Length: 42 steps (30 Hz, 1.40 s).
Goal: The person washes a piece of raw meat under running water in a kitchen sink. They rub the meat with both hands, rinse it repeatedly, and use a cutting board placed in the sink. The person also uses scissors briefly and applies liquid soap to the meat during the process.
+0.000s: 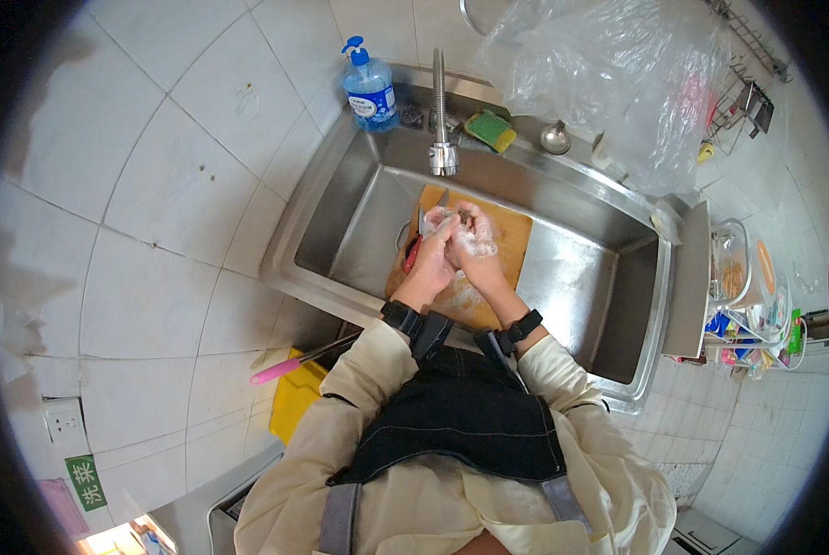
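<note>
My left hand (434, 260) and my right hand (479, 243) are pressed together, covered in white lather, above a wooden cutting board (511, 236). A small dark patch shows between the fingers; I cannot tell whether it is an object. The board lies at a slant inside a stainless steel sink (560, 277), with some foam on its lower part. Beside my left hand, at the board's left edge, is a red-handled knife (412, 257), partly hidden. Another pointed blade (444, 197) shows just beyond my fingers. The faucet spout (443, 159) hangs beyond both hands, with no water seen running.
On the sink's back ledge stand a blue pump bottle (371, 97), a green and yellow sponge (491, 130) and a metal ladle (555, 139). Clear plastic sheeting (609, 83) hangs at the back right. A pink-handled tool (276, 371) juts out left. A loaded rack (754, 333) stands right.
</note>
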Tool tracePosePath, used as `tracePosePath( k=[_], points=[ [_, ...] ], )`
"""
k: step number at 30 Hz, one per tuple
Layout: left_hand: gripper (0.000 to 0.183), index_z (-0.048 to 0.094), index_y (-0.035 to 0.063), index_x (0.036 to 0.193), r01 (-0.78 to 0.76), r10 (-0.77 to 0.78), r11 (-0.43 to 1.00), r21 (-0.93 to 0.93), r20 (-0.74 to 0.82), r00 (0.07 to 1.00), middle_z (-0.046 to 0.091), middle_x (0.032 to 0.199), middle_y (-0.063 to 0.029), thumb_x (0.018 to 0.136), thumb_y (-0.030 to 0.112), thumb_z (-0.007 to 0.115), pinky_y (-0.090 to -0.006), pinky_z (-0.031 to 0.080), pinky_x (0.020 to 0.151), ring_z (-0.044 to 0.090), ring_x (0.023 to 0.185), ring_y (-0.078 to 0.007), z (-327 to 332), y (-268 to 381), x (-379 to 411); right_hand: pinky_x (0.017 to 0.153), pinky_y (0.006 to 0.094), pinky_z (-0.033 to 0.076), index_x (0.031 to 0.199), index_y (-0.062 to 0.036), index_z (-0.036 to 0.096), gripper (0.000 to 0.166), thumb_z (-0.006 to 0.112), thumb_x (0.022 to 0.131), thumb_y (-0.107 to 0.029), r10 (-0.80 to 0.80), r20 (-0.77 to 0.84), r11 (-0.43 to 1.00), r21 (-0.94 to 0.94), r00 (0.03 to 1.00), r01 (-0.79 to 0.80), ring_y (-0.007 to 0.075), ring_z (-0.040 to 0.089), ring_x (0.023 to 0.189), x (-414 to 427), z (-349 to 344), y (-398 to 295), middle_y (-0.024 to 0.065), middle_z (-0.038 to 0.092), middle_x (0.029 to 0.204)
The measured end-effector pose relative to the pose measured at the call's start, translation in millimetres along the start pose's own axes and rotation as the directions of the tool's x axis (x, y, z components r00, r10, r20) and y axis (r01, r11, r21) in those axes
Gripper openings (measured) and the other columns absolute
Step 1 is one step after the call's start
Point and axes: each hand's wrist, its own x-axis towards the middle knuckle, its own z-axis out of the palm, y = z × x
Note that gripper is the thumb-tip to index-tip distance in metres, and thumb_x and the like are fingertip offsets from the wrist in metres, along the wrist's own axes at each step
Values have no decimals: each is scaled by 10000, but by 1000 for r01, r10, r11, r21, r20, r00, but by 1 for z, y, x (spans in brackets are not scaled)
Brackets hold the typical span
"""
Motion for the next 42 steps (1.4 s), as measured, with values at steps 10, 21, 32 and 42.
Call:
tracePosePath(
  k=[10,21,32,42],
  points=[
    [188,493,96,1045,-92,83,995,-39,-204,975,552,929,-30,970,241,400,-293,469,772,561,860,-142,-1,-7,1,813,328,439,916,-6,575,159,554,866,-156,109,-172,984,160,979,-81,225,589,881,-5,8,12,112,626,890],
    [314,477,101,1235,7,-11,999,-44,-104,994,568,1120,-38,939,204,465,-300,463,854,561,988,-166,-3,-11,-15,949,381,396,1211,-84,535,338,500,886,-172,-380,46,808,-470,924,356,315,514,1109,0,11,32,172,507,1254],
    [224,533,144,1128,100,-100,995,13,53,994,563,906,40,922,230,509,-199,465,557,523,687,-46,-32,-21,-1,681,431,509,1072,-60,629,324,539,835,-262,342,-144,824,-430,929,-370,295,624,906,24,-12,46,224,569,1137],
    [200,548,104,1007,249,-243,966,70,-87,966,598,862,-28,905,276,539,-331,503,735,595,797,-156,1,-11,-19,740,406,488,1014,-41,616,442,555,816,-431,694,-155,651,-284,704,-704,324,590,969,31,-18,42,246,590,1069]
  ],
)
